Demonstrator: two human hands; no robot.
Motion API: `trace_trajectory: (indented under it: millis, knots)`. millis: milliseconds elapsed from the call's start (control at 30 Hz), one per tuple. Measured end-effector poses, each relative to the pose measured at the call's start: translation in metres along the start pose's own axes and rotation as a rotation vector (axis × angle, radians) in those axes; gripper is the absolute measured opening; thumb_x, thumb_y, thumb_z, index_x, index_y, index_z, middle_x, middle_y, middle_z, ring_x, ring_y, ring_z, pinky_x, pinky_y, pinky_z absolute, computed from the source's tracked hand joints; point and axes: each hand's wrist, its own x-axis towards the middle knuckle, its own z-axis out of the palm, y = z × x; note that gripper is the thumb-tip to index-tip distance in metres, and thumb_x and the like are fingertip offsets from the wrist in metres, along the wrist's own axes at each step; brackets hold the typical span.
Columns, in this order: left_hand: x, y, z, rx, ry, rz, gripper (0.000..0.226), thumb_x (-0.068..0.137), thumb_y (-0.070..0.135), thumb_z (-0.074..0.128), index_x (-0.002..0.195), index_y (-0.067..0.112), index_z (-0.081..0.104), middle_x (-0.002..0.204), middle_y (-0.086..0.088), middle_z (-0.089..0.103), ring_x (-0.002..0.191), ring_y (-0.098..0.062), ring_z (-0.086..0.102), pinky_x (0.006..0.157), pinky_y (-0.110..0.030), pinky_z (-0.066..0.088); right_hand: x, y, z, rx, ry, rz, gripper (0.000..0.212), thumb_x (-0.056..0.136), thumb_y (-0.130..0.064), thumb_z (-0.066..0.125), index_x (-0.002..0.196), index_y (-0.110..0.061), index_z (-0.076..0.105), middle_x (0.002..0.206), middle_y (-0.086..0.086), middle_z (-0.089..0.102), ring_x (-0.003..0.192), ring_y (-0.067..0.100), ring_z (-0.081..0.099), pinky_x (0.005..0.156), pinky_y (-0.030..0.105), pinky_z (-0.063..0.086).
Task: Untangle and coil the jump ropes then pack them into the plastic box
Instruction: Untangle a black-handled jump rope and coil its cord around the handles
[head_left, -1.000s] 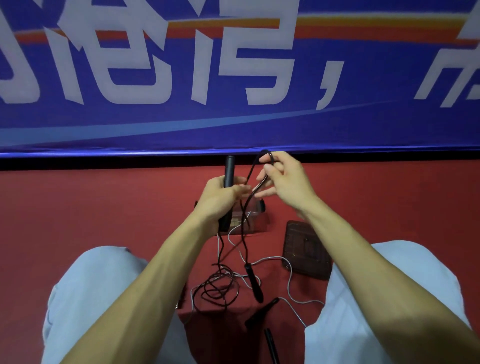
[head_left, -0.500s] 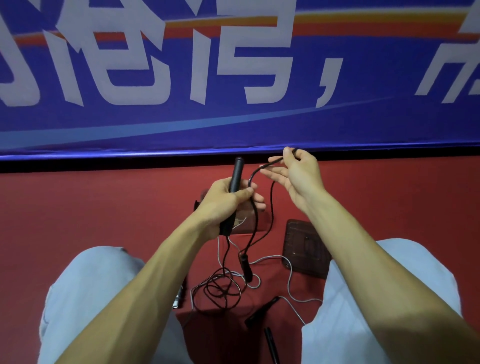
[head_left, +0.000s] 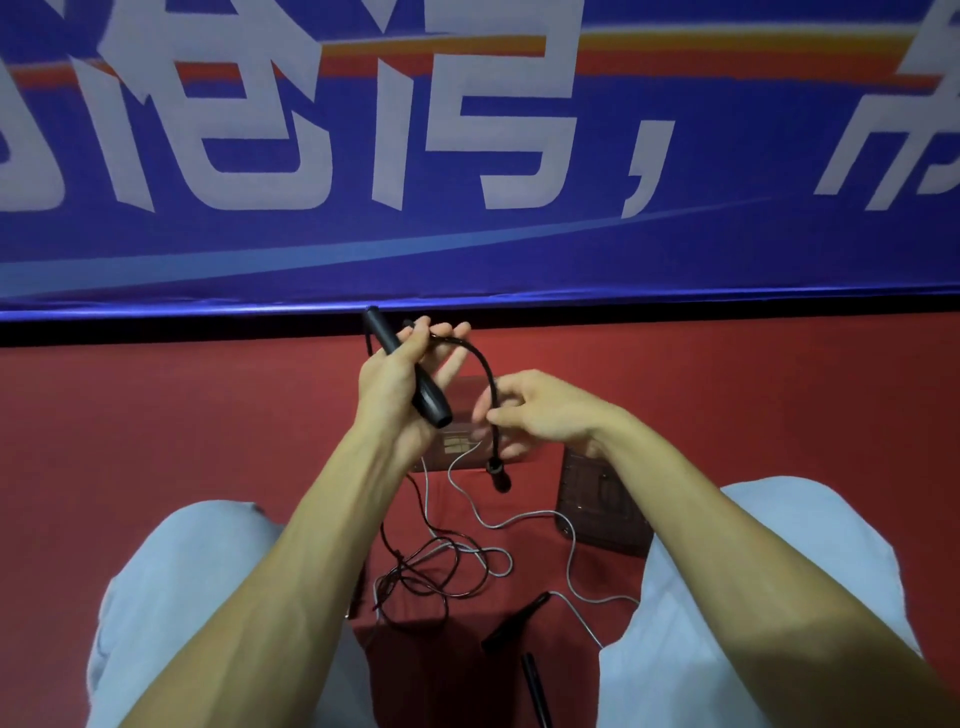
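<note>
Left hand (head_left: 389, 400) grips the stiff black handle (head_left: 430, 397) while right hand (head_left: 545, 415) pinches the black rope (head_left: 484, 365), probably light and limp, best gathered close beside the handle.

Pale blue-grey trousers (head_left: 197, 571) cover both knees, the cloth plain and lightly creased; the 2 forearms (head_left: 291, 597) are bare to the wrists

left grip (head_left: 395, 384): left of right grip (head_left: 540, 415), round a handle (head_left: 431, 400)
rope (head_left: 485, 369): arcs between both grips
plastic box (head_left: 454, 447): on floor (head_left: 156, 415), behind the grips
lid (head_left: 597, 509): right of plastic box
tangle (head_left: 431, 571): between the knees, before plastic box
loose handles (head_left: 514, 623): right of tangle, nearest the person
</note>
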Motion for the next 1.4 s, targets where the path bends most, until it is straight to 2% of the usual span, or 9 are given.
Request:
trace_trajectory:
  millis: [233, 367, 633, 800, 900, 1100, 1200, 1300, 1400]
  knots:
    - [-0.014, -0.001, 0.0, 0.258, 0.007, -0.032, 0.022, 0.102, 0.015, 0.048, 0.114, -0.002, 0.056, 0.109, -0.019, 0.069, 0.095, -0.025, 0.071, 0.08, -0.03, 0.06, -0.006, 0.009, -0.016, -0.047, 0.234, 0.005, 0.022, 0.099, -0.001, 0.035, 0.096, -0.014, 0.052, 0.079, 0.003, 0.066, 0.07, 0.02, 0.069, 0.058, 0.028, 0.05]
    - [-0.028, 0.001, 0.001, 0.599, -0.066, -0.062, 0.022, 0.1, 0.021, 0.052, 0.114, 0.004, 0.058, 0.103, -0.013, 0.074, 0.093, -0.025, 0.072, 0.071, -0.032, 0.061, -0.009, 0.004, -0.024, 0.106, 0.276, 0.021, 0.019, 0.102, -0.004, 0.033, 0.098, -0.011, 0.05, 0.082, 0.009, 0.061, 0.069, 0.022, 0.068, 0.057, 0.033, 0.056]
    - [-0.035, -0.005, -0.023, 1.004, -0.291, -0.033, 0.02, 0.101, 0.026, 0.048, 0.112, 0.014, 0.059, 0.095, 0.003, 0.067, 0.076, 0.004, 0.067, 0.066, -0.01, 0.049, -0.004, -0.008, -0.025, 0.42, 0.375, 0.006, 0.02, 0.103, -0.002, 0.03, 0.094, -0.011, 0.046, 0.08, 0.01, 0.054, 0.065, 0.021, 0.066, 0.059, 0.039, 0.059]
    - [-0.023, -0.009, -0.023, 1.231, -0.452, -0.041, 0.015, 0.1, 0.033, 0.05, 0.093, 0.023, 0.059, 0.078, 0.007, 0.052, 0.071, -0.008, 0.048, 0.068, -0.019, 0.042, 0.004, -0.015, -0.023, 0.785, 0.442, -0.026, 0.024, 0.103, 0.002, 0.028, 0.09, -0.01, 0.043, 0.081, 0.009, 0.051, 0.072, 0.023, 0.064, 0.057, 0.039, 0.054]
    - [-0.021, -0.005, -0.019, 1.244, -0.495, -0.08, 0.016, 0.1, 0.027, 0.053, 0.085, 0.024, 0.058, 0.068, 0.01, 0.058, 0.064, -0.008, 0.055, 0.067, -0.025, 0.047, 0.004, -0.018, -0.022, 0.979, 0.502, -0.001, 0.026, 0.101, 0.007, 0.024, 0.089, -0.008, 0.041, 0.077, 0.01, 0.049, 0.071, 0.026, 0.064, 0.058, 0.042, 0.052]
    - [-0.024, 0.003, -0.006, 1.358, -0.484, -0.006, 0.016, 0.101, 0.026, 0.051, 0.094, 0.012, 0.053, 0.064, 0.0, 0.058, 0.054, -0.016, 0.057, 0.056, -0.031, 0.05, -0.007, -0.019, -0.024, 1.244, 0.501, -0.051, 0.014, 0.1, 0.008, 0.035, 0.094, 0.003, 0.046, 0.084, 0.021, 0.053, 0.072, 0.033, 0.067, 0.071, 0.047, 0.059]
    - [-0.025, 0.001, -0.003, 1.508, -0.514, 0.107, 0.014, 0.101, 0.028, 0.051, 0.096, 0.015, 0.052, 0.064, 0.002, 0.059, 0.05, -0.009, 0.055, 0.053, -0.025, 0.046, -0.013, -0.013, -0.028, 0.996, 0.523, -0.037, 0.014, 0.101, -0.006, 0.047, 0.098, 0.007, 0.052, 0.085, 0.022, 0.06, 0.062, 0.028, 0.071, 0.055, 0.034, 0.06]
    - [-0.024, 0.003, -0.002, 1.708, -0.476, 0.275, 0.019, 0.1, 0.034, 0.051, 0.097, 0.016, 0.049, 0.068, 0.0, 0.056, 0.053, -0.013, 0.053, 0.049, -0.025, 0.037, -0.018, -0.005, -0.03, 0.297, 0.726, -0.045, 0.034, 0.097, -0.027, 0.056, 0.074, -0.003, 0.062, 0.062, 0.012, 0.064, 0.045, 0.017, 0.063, 0.046, 0.027, 0.052]
    - [-0.027, 0.006, 0.0, 1.945, -0.497, 0.386, 0.021, 0.099, 0.041, 0.048, 0.094, 0.022, 0.042, 0.072, 0.004, 0.052, 0.066, -0.028, 0.051, 0.055, -0.034, 0.033, -0.017, -0.001, -0.032, -0.025, 0.93, -0.265, 0.039, 0.092, -0.035, 0.059, 0.06, -0.012, 0.058, 0.049, 0.002, 0.062, 0.044, 0.013, 0.06, 0.058, 0.026, 0.05]
